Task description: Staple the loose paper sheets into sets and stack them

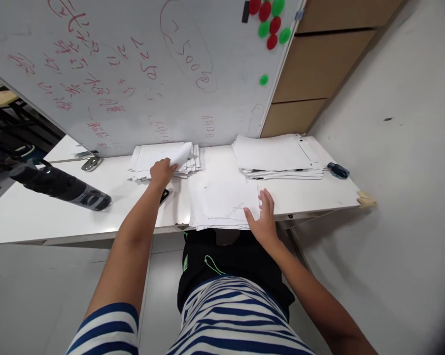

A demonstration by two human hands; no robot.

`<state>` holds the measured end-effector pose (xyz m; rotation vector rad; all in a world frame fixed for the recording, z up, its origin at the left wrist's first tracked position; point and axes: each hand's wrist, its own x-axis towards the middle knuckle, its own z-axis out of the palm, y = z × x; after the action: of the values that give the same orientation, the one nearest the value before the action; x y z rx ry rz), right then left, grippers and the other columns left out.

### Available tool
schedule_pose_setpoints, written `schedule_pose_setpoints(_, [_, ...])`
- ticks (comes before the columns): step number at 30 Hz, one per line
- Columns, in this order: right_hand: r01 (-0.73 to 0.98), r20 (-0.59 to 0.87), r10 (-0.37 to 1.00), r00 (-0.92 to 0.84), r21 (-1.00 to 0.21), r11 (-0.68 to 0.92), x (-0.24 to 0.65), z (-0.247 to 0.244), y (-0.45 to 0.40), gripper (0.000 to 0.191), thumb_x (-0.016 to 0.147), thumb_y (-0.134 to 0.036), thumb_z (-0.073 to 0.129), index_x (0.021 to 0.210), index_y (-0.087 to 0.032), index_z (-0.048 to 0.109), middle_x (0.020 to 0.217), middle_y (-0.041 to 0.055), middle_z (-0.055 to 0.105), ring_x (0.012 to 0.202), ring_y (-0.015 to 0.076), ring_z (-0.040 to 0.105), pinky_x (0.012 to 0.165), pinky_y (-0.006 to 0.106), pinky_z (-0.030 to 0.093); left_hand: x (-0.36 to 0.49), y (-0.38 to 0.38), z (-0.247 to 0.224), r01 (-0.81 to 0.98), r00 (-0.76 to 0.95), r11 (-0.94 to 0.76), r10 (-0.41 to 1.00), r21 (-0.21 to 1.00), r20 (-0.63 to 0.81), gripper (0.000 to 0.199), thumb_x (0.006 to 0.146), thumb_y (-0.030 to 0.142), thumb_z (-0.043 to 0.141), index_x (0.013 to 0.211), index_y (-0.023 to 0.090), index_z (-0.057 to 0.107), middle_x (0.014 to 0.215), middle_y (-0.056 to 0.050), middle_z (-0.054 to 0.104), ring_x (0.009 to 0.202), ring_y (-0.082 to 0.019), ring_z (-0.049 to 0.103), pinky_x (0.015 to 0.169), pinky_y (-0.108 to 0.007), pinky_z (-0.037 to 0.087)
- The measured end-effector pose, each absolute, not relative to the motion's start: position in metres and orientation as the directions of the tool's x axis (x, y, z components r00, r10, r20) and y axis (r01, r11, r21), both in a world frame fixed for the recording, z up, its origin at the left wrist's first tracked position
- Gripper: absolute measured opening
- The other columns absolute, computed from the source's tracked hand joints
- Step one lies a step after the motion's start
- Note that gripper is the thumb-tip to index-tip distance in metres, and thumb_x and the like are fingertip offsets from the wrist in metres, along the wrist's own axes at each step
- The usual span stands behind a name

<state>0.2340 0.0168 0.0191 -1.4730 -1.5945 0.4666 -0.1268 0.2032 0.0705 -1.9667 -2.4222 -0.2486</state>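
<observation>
One curled sheet (182,154) pinched in the left hand (163,172), atop the paper pile (150,152) ten o'clock from the near stack (220,199); right hand (263,222) loosely open at the stack's three-o'clock edge.

1. The left hand (163,171) covers a front part of the left paper stack (148,152), so the sheets below it cannot be seen.
2. The thumb of the right hand (264,219) hides a bit of the right edge of the middle paper stack (222,199); the print there is too small for reading.
3. A small black object (164,196) is partly hidden behind the left forearm (135,222); I cannot tell what it is.
4. The whiteboard (225,44) is cut off by the top edge.
5. The bench (48,219) is cut by the left edge.
</observation>
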Motion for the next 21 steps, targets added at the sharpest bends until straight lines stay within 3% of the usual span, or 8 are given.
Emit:
schedule_pose_setpoints(3, [0.364,0.252,0.968,0.002,-0.901,0.234,0.2,0.036,0.049,0.068,0.091,-0.042,0.056,0.15,-0.029,0.026,0.153,0.0149,0.035,0.124,0.0265,0.055,0.096,0.045,0.052,-0.142,0.21,0.083,0.94,-0.281,0.245,0.95,0.239,0.134,0.052,0.089,0.033,0.048,0.14,0.022,0.044,0.114,-0.015,0.067,0.108,-0.033,0.062,0.088,-0.044,0.048])
schedule_pose_setpoints(6, [0.188,0.078,0.99,-0.117,-0.977,0.099,0.156,0.062,0.092,0.067,0.087,-0.041,0.06,0.146,-0.023,0.035,0.142,0.0149,0.051,0.114,0.0244,0.061,0.093,0.041,0.054,-0.156,0.212,0.089,0.905,-0.286,0.214,0.946,0.368,0.153,0.076,0.08,0.02,0.055,0.151,0.021,0.026,0.128,-0.014,0.062,0.114,-0.032,0.061,0.092,-0.043,0.049])
schedule_pose_setpoints(8, [0.139,0.001,0.989,-0.146,-0.99,0.021,0.128,0.077,0.115,0.067,0.086,-0.04,0.061,0.145,-0.021,0.036,0.141,0.0147,0.051,0.11,0.0232,0.062,0.092,0.04,0.054,-0.163,0.212,0.088,0.887,-0.287,0.2,0.945,0.416,0.158,0.087,0.076,0.016,0.058,0.153,0.019,0.02,0.134,-0.015,0.057,0.12,-0.032,0.058,0.097,-0.043,0.048])
schedule_pose_setpoints(12, [0.136,-0.011,0.983,-0.185,-0.991,0.015,0.089,0.092,0.128,0.064,0.087,-0.037,0.06,0.145,-0.022,0.037,0.14,0.0126,0.053,0.106,0.0208,0.064,0.094,0.039,0.053,-0.173,0.211,0.082,0.861,-0.304,0.165,0.925,0.481,0.228,0.093,0.074,0.011,0.057,0.155,0.02,0.013,0.148,-0.017,0.043,0.135,-0.032,0.046,0.106,-0.046,0.044])
schedule_pose_setpoints(16, [0.164,0.059,0.963,-0.263,-0.981,0.105,0.08,0.083,0.113,0.063,0.087,-0.035,0.06,0.145,-0.026,0.037,0.142,0.0117,0.05,0.105,0.0206,0.064,0.092,0.04,0.053,-0.184,0.216,0.085,0.895,-0.133,0.017,0.963,0.445,0.233,0.096,0.069,0.004,0.059,0.154,0.023,0.018,0.164,-0.017,0.01,0.145,-0.036,0.03,0.107,-0.05,0.044])
schedule_pose_setpoints(19, [0.204,0.08,0.959,-0.273,-0.969,0.139,0.086,0.07,0.105,0.062,0.087,-0.035,0.059,0.145,-0.028,0.038,0.143,0.0111,0.049,0.103,0.0202,0.064,0.089,0.04,0.054,-0.193,0.221,0.094,0.92,-0.069,-0.025,0.972,0.391,0.223,0.095,0.067,0.003,0.062,0.151,0.023,0.024,0.165,-0.018,-0.002,0.142,-0.039,0.035,0.103,-0.052,0.045])
schedule_pose_setpoints(21, [0.223,0.071,0.961,-0.267,-0.966,0.133,0.091,0.062,0.103,0.061,0.088,-0.036,0.058,0.145,-0.028,0.037,0.143,0.0109,0.049,0.103,0.0197,0.064,0.089,0.04,0.054,-0.199,0.224,0.103,0.925,-0.064,-0.047,0.958,0.376,0.278,0.09,0.068,0.006,0.063,0.149,0.023,0.028,0.164,-0.017,0.006,0.138,-0.037,0.042,0.103,-0.05,0.046])
